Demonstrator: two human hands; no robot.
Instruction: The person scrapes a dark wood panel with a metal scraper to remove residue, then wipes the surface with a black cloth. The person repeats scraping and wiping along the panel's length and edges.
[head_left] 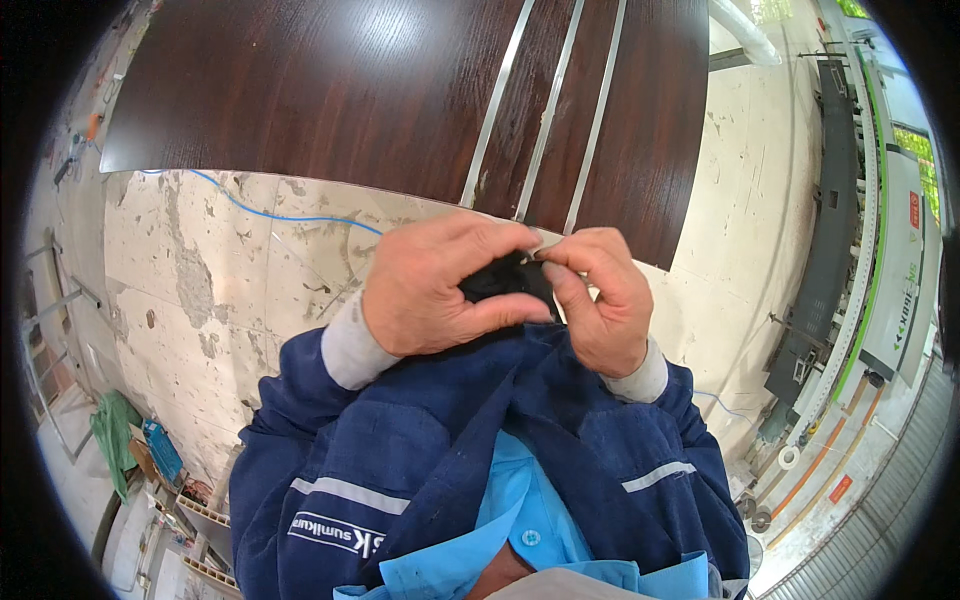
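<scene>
Both hands meet in front of my chest, close to the near edge of a dark brown wood-grain panel (300,90). Three pale metallic strips (553,110) run along the panel toward me. The fingers and thumb of my left hand (430,280) curve round a black thing (500,281) whose kind I cannot make out. My right hand (605,295) pinches thumb against forefinger beside the left fingertips. A tiny pale bit shows where the fingertips come together, too small to name.
A blue hose (250,207) trails over the stained pale floor (190,320) under the panel. Along the right stands a long white and green machine (895,300) with a dark rail. A white pipe (745,32) is at the far right; a green cloth (115,437) hangs lower left.
</scene>
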